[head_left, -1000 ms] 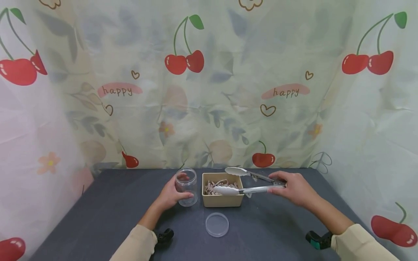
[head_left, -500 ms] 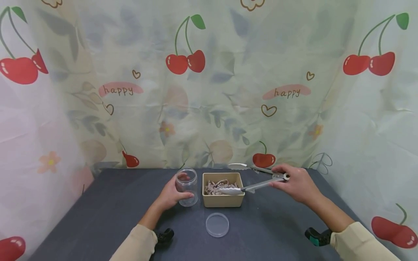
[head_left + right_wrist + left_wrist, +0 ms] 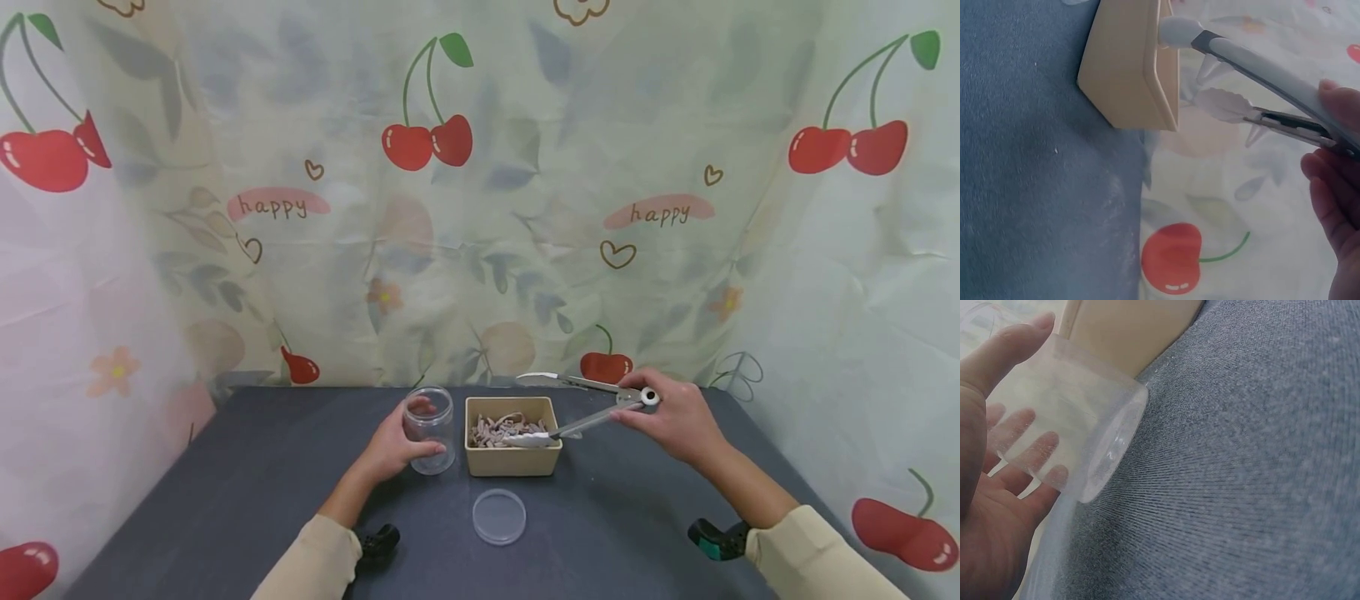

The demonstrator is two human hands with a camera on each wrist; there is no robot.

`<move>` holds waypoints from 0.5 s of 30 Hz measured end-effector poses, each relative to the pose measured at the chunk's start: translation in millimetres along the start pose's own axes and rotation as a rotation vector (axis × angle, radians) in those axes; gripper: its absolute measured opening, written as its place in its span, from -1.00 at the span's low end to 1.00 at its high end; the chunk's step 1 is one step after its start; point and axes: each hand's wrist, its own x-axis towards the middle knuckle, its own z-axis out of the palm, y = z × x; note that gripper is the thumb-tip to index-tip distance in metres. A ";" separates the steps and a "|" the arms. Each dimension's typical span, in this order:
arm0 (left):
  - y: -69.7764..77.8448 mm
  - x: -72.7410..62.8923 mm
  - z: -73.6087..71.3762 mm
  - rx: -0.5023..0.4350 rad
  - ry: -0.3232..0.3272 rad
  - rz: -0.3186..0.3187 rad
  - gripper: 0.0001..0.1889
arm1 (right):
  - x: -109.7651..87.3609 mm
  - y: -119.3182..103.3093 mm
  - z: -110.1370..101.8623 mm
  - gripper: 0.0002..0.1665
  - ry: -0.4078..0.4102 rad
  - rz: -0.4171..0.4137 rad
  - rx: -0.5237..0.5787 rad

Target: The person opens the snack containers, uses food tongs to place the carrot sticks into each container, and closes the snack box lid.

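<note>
Two hands work over a dark table (image 3: 600, 521): the left hand (image 3: 386, 447) holds a clear jar (image 3: 437, 442), its thumb on the near side and the fingers spread round the far side, while the right hand (image 3: 675, 421) grips metal tongs (image 3: 592, 420) near their hinged end. The jar stands upright and open-topped, just left of a beige box (image 3: 512, 462). Inside this box lies a heap of greyish-pink pieces (image 3: 493, 429). The arms of the tongs are spread wide; the lower tip is over the box opening near its front rim, and the upper one is raised well apart from it. Whether the lower tip touches the pieces cannot be told. A round translucent lid (image 3: 499, 517) lies flat in front of the box. Behind the table hangs a pale curtain (image 3: 480, 250) printed with cherries, leaves and the word "happy".
</note>
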 end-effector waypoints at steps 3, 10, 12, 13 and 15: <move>0.8 -0.8 0.0 0.006 0.002 -0.005 -0.17 | -0.6 -0.9 5.0 -0.53 0.050 0.000 0.024; -4.4 0.6 2.1 -0.008 0.003 0.003 -0.20 | -2.0 -11.1 13.1 -0.48 0.148 -0.039 0.107; -4.2 0.9 2.4 -0.007 0.010 0.011 -0.19 | -0.7 -14.5 13.9 -0.47 0.176 -0.067 0.127; -4.0 1.3 2.4 -0.002 0.015 0.015 -0.19 | 0.2 -16.0 14.2 -0.47 0.189 -0.080 0.133; -4.0 2.3 2.5 -0.004 0.022 0.025 -0.20 | 1.6 -18.6 14.6 -0.46 0.213 -0.104 0.133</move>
